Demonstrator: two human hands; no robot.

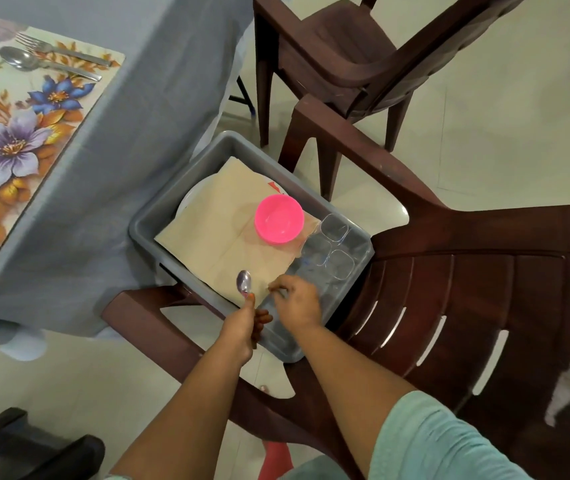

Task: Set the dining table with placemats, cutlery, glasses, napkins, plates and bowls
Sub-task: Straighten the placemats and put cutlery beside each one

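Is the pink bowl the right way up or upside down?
Right way up. The pink bowl shows its open hollow to the camera and looks empty, sitting on the beige napkins in the grey tub.

No writing, label, brand, number or sign can be read anywhere here. The only mark close to one is a small red shape on the beige napkin (228, 233) in the grey tub (145, 223), too partial to read.
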